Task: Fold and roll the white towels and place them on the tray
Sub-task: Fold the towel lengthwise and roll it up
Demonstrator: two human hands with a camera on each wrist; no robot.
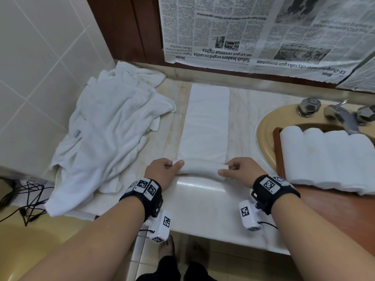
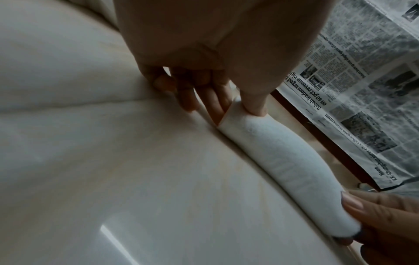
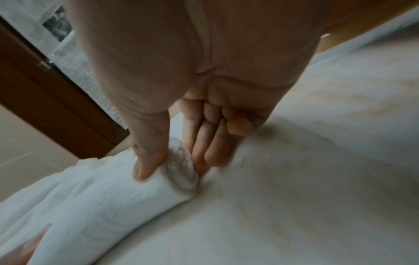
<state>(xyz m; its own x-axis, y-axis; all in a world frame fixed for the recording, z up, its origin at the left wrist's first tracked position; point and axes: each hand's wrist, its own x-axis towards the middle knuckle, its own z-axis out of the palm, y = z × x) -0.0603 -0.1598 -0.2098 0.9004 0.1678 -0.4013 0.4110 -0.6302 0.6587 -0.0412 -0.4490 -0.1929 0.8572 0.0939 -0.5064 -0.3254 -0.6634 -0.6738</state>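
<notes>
A white towel folded into a long strip lies on the marble counter, its near end wound into a small roll. My left hand pinches the roll's left end, thumb on top and fingers behind. My right hand pinches the right end the same way. A wooden tray at the right holds several rolled white towels.
A heap of loose white towels lies at the left of the counter. The sink with taps sits under the tray. Newspaper covers the wall behind. Cables lie low at the left.
</notes>
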